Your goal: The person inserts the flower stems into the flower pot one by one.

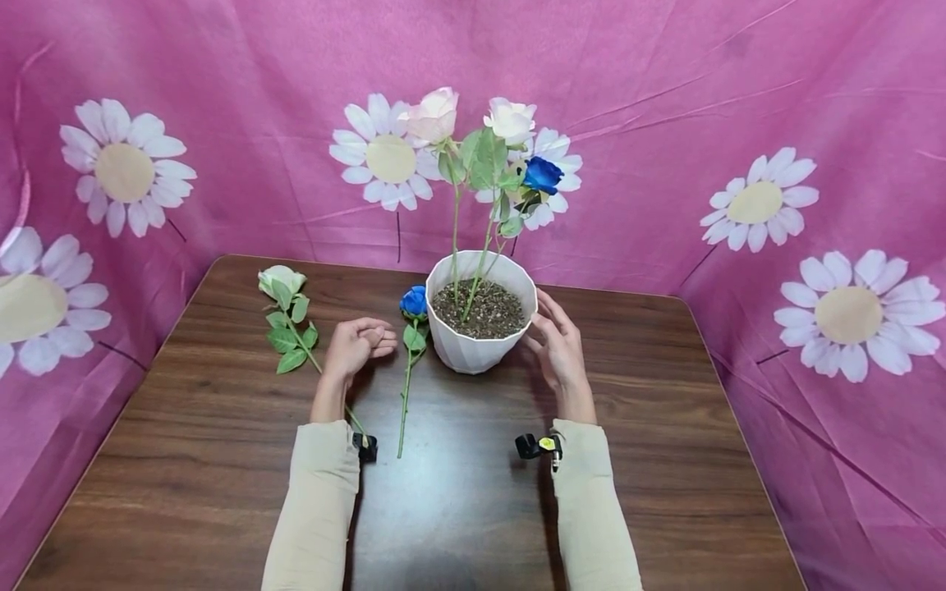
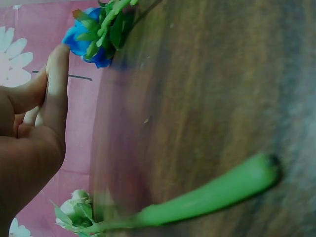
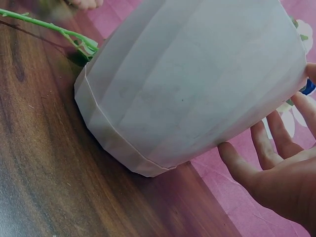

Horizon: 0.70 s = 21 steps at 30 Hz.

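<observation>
A white faceted pot (image 1: 480, 345) holds dark soil with a pink rose (image 1: 432, 115), a white rose (image 1: 510, 121) and a blue rose (image 1: 543, 175) standing in it. My right hand (image 1: 562, 345) is at the pot's right side; in the right wrist view its spread fingers (image 3: 237, 160) touch the wall. My left hand (image 1: 353, 349) holds nothing, its fingers loosely bent toward a second blue rose (image 1: 414, 304), which lies left of the pot. Left of that hand lies another white rose (image 1: 282, 281), its stem (image 2: 212, 197) running under the left wrist.
Everything stands on a brown wooden table (image 1: 665, 492). A pink cloth (image 1: 628, 82) printed with large daisies surrounds its back and sides. Small black cameras (image 1: 526, 446) are strapped at both wrists.
</observation>
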Each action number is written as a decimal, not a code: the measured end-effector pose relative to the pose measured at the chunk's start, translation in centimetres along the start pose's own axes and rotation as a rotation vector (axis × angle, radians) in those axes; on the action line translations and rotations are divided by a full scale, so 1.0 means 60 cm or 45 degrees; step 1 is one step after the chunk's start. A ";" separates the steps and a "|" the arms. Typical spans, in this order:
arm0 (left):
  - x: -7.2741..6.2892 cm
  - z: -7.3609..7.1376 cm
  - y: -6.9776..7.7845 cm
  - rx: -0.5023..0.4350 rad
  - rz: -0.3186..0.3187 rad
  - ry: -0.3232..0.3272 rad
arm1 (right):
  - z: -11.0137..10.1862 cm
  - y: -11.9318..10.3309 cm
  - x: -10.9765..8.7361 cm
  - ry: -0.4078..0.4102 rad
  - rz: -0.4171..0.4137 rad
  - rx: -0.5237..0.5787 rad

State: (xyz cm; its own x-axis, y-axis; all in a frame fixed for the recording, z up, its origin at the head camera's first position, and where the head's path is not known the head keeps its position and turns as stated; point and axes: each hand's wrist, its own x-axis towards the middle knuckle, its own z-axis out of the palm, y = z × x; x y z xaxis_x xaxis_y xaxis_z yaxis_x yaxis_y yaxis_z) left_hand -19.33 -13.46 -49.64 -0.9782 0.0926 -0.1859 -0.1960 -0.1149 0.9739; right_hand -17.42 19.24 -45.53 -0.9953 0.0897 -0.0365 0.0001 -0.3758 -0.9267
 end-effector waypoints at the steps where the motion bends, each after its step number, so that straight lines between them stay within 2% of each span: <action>1: 0.001 0.001 -0.003 0.005 -0.001 -0.036 | 0.000 0.000 0.000 -0.002 -0.003 -0.002; 5: 0.002 0.005 -0.009 0.055 -0.030 -0.124 | 0.000 -0.002 0.000 -0.007 0.001 -0.003; 10: 0.004 0.011 -0.009 0.097 -0.076 -0.143 | 0.001 -0.001 0.001 -0.013 0.000 0.005; 21: 0.006 0.017 -0.014 0.069 -0.171 -0.189 | 0.001 0.001 0.000 0.006 0.000 -0.002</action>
State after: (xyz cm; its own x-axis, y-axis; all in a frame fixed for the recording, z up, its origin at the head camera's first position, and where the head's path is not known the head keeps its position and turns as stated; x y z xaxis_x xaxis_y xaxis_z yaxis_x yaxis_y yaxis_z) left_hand -19.45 -12.34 -50.42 -0.9218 0.2487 -0.2975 -0.3163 -0.0387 0.9479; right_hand -17.43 19.18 -45.56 -0.9949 0.0937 -0.0382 0.0003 -0.3746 -0.9272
